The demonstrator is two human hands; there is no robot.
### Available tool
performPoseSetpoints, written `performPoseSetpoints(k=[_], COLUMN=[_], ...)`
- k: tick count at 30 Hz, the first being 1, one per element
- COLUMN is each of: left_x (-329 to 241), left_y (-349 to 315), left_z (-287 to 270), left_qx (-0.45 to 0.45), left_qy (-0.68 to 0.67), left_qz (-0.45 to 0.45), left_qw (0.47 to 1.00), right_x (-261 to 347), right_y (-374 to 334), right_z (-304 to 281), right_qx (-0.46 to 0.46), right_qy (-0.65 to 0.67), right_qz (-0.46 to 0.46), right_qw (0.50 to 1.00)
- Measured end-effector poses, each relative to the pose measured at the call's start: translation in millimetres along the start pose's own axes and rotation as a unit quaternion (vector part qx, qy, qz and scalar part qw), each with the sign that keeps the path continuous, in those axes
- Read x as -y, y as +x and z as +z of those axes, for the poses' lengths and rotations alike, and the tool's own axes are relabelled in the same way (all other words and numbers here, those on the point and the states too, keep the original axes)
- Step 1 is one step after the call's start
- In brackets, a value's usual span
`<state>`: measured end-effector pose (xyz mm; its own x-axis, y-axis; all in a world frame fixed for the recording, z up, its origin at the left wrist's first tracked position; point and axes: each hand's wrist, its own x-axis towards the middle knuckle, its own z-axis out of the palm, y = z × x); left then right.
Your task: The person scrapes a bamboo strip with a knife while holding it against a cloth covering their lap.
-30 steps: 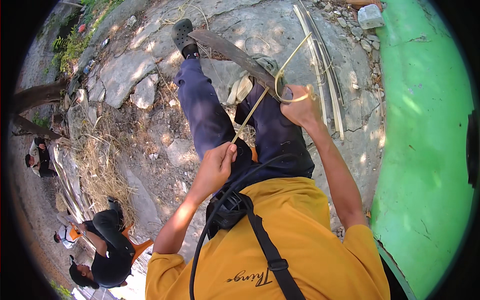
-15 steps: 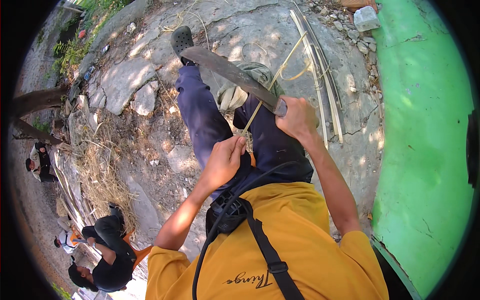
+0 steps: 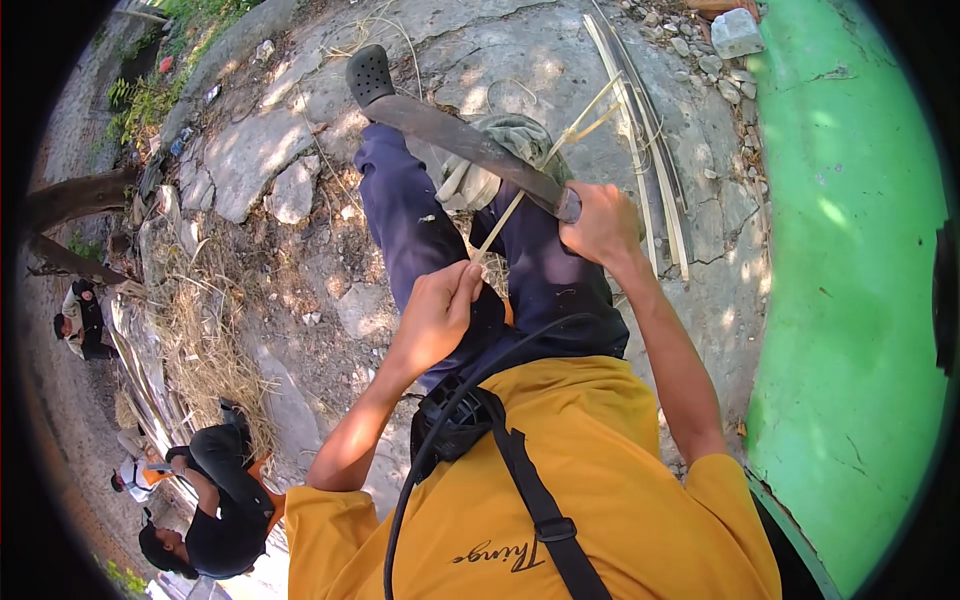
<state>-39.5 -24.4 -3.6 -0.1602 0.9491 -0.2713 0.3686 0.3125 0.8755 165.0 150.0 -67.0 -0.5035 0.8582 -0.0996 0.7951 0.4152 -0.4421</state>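
From where I stand, the right grip (image 3: 600,220) is closed around the handle end of a long, dark machete (image 3: 450,138), its blade slanting out to the far left. The left grip (image 3: 437,310), nearer, is pinched on the end of a thin, pale bamboo-like strip (image 3: 500,225). That strip runs from the left fingers over the right thigh, passes beneath the blade, and comes out far right, where a loose curl of shaving (image 3: 598,120) splits away from it. A crumpled olive cloth (image 3: 512,128) covers the right knee under the blade, which hides the middle of the cloth and a stretch of the strip. The blade's tip overlaps the dark clog (image 3: 369,74) from here; I can't tell whether they touch.

A black cable (image 3: 402,510) arches across the near lap, below both hands. Right of the knee, long pale strips (image 3: 663,205) lie on cracked concrete, with stones (image 3: 710,65) and a grey block (image 3: 737,33) farther off, beside a bright green surface (image 3: 850,300) filling the right side. To the left there's a heap of straw (image 3: 210,340), a seated co-worker in black (image 3: 220,530) near it, and a thick trunk (image 3: 75,197) beyond.
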Motion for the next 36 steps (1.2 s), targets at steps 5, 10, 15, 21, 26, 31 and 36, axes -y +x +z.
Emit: performPoseSetpoints(k=[5, 10, 15, 21, 26, 31, 36], left_x=[-3.6, -6.8, 10.3, -7.5, -8.1, -61.1, -134.4], left_y=[-60.7, -3.5, -32.4, -40.4, -38.0, -38.9, 15.2], left_z=[-7.6, -2.7, -18.6, -29.9, -57.6, -84.7, -128.4], left_qx=[0.024, 0.032, 0.065, 0.062, 0.029, -0.118, -0.249], left_qy=[0.000, 0.004, -0.033, 0.041, 0.211, 0.318, 0.542], left_qz=[-0.089, -0.012, -0.057, -0.054, -0.061, 0.027, 0.238], left_qw=[0.996, 0.999, 0.996, 0.996, 0.975, 0.940, 0.767], right_x=[-0.4, 1.9, -17.7, -16.3, -6.9, -13.1, -8.2], right_y=[12.2, -1.4, 5.2, 6.6, -1.8, 7.4, 29.9], right_z=[-17.5, -0.2, -6.0, -5.8, -8.8, -23.5, -62.6], right_qx=[-0.021, -0.058, -0.032, -0.035, -0.033, -0.030, 0.129], right_qy=[0.012, 0.051, 0.038, 0.064, 0.110, 0.200, 0.517], right_qz=[0.077, 0.064, 0.087, 0.101, 0.103, 0.022, 0.076], right_qw=[0.997, 0.995, 0.995, 0.992, 0.988, 0.979, 0.843])
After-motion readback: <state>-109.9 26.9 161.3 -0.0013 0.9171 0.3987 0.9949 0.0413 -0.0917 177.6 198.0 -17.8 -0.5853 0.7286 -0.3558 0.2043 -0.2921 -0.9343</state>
